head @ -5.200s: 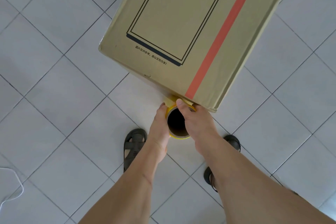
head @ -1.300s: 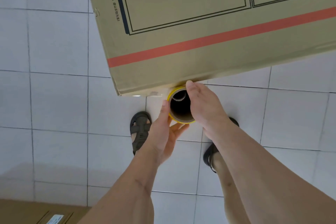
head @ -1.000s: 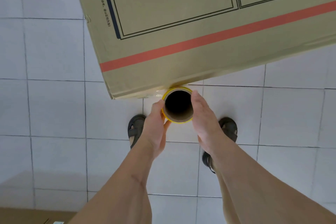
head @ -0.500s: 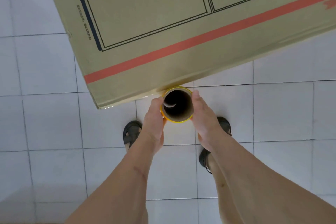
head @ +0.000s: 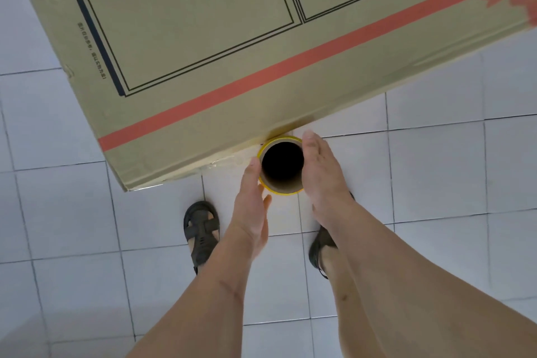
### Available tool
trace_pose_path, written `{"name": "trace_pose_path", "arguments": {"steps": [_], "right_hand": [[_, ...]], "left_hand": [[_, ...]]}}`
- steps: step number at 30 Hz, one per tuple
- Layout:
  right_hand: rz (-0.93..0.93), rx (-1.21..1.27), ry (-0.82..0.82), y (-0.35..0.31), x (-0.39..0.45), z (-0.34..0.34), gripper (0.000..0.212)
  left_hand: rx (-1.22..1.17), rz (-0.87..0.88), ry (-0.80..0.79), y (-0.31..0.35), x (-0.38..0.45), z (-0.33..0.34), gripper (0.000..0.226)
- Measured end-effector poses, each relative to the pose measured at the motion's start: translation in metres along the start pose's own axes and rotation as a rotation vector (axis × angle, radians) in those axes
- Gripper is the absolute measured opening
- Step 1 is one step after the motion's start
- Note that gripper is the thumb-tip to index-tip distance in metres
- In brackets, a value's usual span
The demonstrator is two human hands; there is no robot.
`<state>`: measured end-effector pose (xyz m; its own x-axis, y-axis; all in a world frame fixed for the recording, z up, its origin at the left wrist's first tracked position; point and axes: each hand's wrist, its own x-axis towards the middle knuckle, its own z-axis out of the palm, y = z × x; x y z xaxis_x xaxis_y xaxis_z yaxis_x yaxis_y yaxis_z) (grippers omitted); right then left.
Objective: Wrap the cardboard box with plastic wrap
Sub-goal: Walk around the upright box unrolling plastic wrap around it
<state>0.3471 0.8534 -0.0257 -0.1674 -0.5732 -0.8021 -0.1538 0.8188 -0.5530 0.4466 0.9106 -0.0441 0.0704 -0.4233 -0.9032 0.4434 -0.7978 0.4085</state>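
One large cardboard box (head: 232, 46) fills the upper part of the view, a matte tan rectangular carton with crisp folded edges, printed with thin black outlined rectangles, a dark blue bar, a line of small print and one straight orange-red stripe that ends in a ragged red splash at the far right. It stands on a floor of glossy white square tiles (head: 453, 171) divided by thin grey grout lines. Just beside the box's near edge, touching it at the top, is one roll of plastic wrap (head: 281, 165), seen end-on: a round brown cardboard core with a dark hollow centre and a thin yellow rim, held upright between the two hands. The left hand (head: 252, 206) lies against the roll's left side with its fingers straight and relaxed, the thumb reaching up along the rim. The right hand (head: 322, 171) presses flat against the right side, fingers extended toward the box, not curled. Below the bare forearms are two dark strapped sandals: the left sandal (head: 201, 231) in full view, the right sandal (head: 319, 247) mostly hidden behind the right arm.
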Motion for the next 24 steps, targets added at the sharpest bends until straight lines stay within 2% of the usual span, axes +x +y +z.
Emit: {"name": "trace_pose_path", "arguments": {"steps": [2, 5, 10, 14, 17, 19, 22, 24], "right_hand": [[0.058, 0.019, -0.049, 0.004, -0.001, -0.003, 0.051], [0.067, -0.009, -0.033, -0.001, 0.002, -0.009, 0.052], [0.019, -0.065, 0.036, -0.021, 0.009, -0.03, 0.037], [0.08, -0.079, -0.012, -0.019, 0.018, -0.044, 0.044], [0.161, -0.024, -0.085, -0.012, 0.017, -0.045, 0.055], [0.165, -0.005, -0.081, -0.012, 0.018, -0.046, 0.054], [0.092, -0.036, -0.071, -0.024, 0.026, -0.053, 0.037], [0.017, -0.09, -0.068, -0.035, 0.031, -0.062, 0.04]], "left_hand": [[-0.005, 0.028, 0.011, 0.007, 0.003, 0.004, 0.048], [0.064, 0.023, 0.011, 0.012, 0.002, 0.01, 0.051], [0.193, -0.068, -0.079, 0.012, 0.005, 0.021, 0.056], [0.209, -0.013, -0.023, 0.011, 0.006, 0.036, 0.081], [0.143, 0.035, 0.046, 0.015, 0.011, 0.044, 0.073], [0.14, 0.027, 0.032, 0.017, 0.013, 0.049, 0.069], [0.096, 0.022, -0.019, 0.014, 0.012, 0.06, 0.051], [0.049, 0.003, -0.043, 0.008, 0.01, 0.072, 0.052]]}}
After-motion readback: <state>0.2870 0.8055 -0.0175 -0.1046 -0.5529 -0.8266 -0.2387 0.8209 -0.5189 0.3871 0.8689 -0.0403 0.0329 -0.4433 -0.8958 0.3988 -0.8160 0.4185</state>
